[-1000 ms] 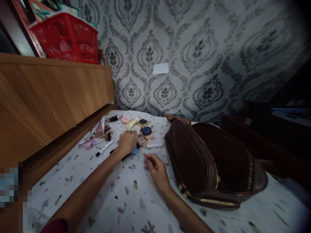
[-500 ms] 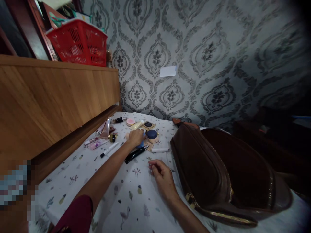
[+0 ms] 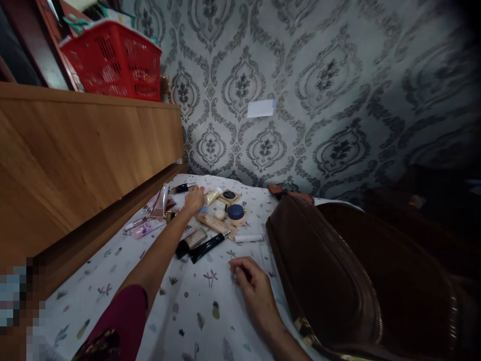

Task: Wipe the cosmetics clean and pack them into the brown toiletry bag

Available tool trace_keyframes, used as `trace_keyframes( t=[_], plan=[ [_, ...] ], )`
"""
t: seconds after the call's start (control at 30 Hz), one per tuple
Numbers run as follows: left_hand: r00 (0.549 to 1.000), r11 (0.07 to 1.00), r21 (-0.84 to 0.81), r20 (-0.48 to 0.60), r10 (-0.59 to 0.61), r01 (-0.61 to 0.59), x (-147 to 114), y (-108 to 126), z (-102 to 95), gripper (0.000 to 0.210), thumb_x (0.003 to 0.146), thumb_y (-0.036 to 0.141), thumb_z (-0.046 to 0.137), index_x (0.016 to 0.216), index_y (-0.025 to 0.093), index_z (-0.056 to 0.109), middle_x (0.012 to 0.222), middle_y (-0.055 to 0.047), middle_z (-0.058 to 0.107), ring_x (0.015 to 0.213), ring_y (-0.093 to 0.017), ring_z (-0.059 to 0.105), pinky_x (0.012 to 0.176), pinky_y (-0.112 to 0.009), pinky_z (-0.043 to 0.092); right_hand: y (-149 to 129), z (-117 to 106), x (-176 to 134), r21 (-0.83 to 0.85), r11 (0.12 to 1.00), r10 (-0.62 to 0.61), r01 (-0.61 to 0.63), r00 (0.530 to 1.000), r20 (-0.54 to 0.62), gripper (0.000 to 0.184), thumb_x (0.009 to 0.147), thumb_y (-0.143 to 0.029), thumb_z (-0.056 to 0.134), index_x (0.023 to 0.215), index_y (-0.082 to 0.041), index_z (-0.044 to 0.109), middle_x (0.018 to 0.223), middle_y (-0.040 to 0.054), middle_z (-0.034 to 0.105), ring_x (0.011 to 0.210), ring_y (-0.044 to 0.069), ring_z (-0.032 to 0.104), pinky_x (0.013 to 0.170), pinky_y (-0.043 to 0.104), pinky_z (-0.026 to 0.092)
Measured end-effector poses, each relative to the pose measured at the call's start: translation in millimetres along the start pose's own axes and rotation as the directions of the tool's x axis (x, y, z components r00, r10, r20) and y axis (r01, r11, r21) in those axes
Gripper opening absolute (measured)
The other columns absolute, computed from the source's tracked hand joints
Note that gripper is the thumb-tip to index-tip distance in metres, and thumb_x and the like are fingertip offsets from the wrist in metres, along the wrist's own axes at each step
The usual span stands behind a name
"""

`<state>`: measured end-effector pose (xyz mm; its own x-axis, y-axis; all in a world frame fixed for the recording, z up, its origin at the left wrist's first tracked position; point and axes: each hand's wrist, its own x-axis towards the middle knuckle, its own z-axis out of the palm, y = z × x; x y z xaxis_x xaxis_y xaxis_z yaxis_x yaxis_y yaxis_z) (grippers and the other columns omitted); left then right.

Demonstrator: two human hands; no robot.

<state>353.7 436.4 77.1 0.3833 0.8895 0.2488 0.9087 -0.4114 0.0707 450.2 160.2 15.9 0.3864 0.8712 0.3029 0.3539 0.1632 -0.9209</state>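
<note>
Reaching out over the cosmetics, my left hand (image 3: 194, 199) is closed, a small light-blue item (image 3: 203, 209) showing under its fingers. A pink compact (image 3: 205, 190) lies partly hidden just beyond. Near the wrist are a black-capped foundation bottle (image 3: 192, 241), a glossy black tube (image 3: 209, 246) and a beige tube (image 3: 214, 222). To the right sit a navy-lidded jar (image 3: 236, 212) and a white tube (image 3: 249, 238). My right hand (image 3: 253, 283) rests on the patterned sheet, loosely curled and open, holding nothing.
A large brown bag (image 3: 319, 265) lies unzipped at right. On the left, a wooden panel (image 3: 93, 145) borders the sheet, with a red basket (image 3: 124, 65) on top. More tubes, including a rosy one (image 3: 161, 203), lie near it. Patterned wallpaper (image 3: 240, 140) stands behind.
My left hand has moved left and farther away, the light-blue item moving with it. The foundation bottle and beige tube now show more fully. My right hand stays nearly in place.
</note>
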Motion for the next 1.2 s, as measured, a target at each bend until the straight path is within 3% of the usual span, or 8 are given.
trace_keyframes(
  t=[0.3,0.47,0.77,0.9,1.1,1.2],
  plan=[
    [0.989,0.988,0.069,-0.061,-0.133,0.137,27,-39,8.3,0.051,0.092,0.013,0.039,0.143,0.009,0.036,0.142,-0.027,0.043,0.131,-0.036,0.041,0.096,-0.044,0.046,1,0,-1,-0.009,1.0,0.011,-0.011,1.0,0.005,0.022,0.082,-0.032,0.051,0.081,-0.019,0.068,0.077,0.0065,0.065,0.068,0.021,0.059,0.062,0.03,0.047],
    [0.991,0.988,0.082,-0.047,-0.129,0.133,32,-58,1.4,0.044,0.09,0.012,0.041,0.133,0.006,0.048,0.13,-0.024,0.055,0.124,-0.034,0.049,0.096,-0.042,0.046,0,-1,-1,-0.014,1.0,0.014,-0.014,1.0,0.021,0.021,0.083,-0.032,0.051,0.08,-0.02,0.069,0.077,0.0061,0.065,0.069,0.021,0.059,0.063,0.03,0.048],
    [0.989,0.987,0.087,-0.069,-0.13,0.136,22,-46,5.1,0.04,0.094,0.018,0.035,0.127,0.009,0.055,0.125,-0.023,0.059,0.119,-0.033,0.055,0.091,-0.042,0.049,1,-1,1,-0.027,0.999,0.033,-0.032,0.999,0.037,0.025,0.082,-0.034,0.05,0.083,-0.019,0.07,0.076,0.0056,0.065,0.068,0.02,0.059,0.06,0.028,0.046],
    [0.993,0.992,0.071,-0.054,-0.102,0.106,13,-47,-3.8,0.037,0.096,0.024,0.036,0.122,0.015,0.06,0.119,-0.019,0.063,0.11,-0.029,0.061,0.09,-0.04,0.049,-1,-2,0,-0.041,0.998,0.04,-0.039,0.998,0.045,0.028,0.082,-0.036,0.05,0.084,-0.018,0.071,0.075,0.0054,0.064,0.068,0.02,0.059,0.06,0.029,0.045],
    [0.959,0.962,0.067,-0.122,-0.257,0.266,-12,-91,-30.2,0.048,0.094,0.033,0.043,0.137,0.012,0.045,0.144,-0.025,0.045,0.134,-0.038,0.042,0.095,-0.045,0.046,1,-1,0,-0.02,0.999,0.041,-0.04,0.998,0.056,0.028,0.081,-0.037,0.05,0.084,-0.018,0.07,0.076,0.0061,0.064,0.067,0.02,0.057,0.061,0.03,0.045],
    [0.931,0.929,0.049,-0.026,-0.365,0.366,-21,-122,-38.1,0.057,0.085,0.043,0.057,0.133,0.013,0.049,0.128,-0.022,0.061,0.118,-0.037,0.058,0.086,-0.041,0.05,3,0,1,-0.029,0.999,0.042,-0.04,0.997,0.063,0.028,0.081,-0.036,0.049,0.084,-0.017,0.07,0.077,0.0066,0.064,0.068,0.02,0.057,0.062,0.03,0.045]
  ],
)
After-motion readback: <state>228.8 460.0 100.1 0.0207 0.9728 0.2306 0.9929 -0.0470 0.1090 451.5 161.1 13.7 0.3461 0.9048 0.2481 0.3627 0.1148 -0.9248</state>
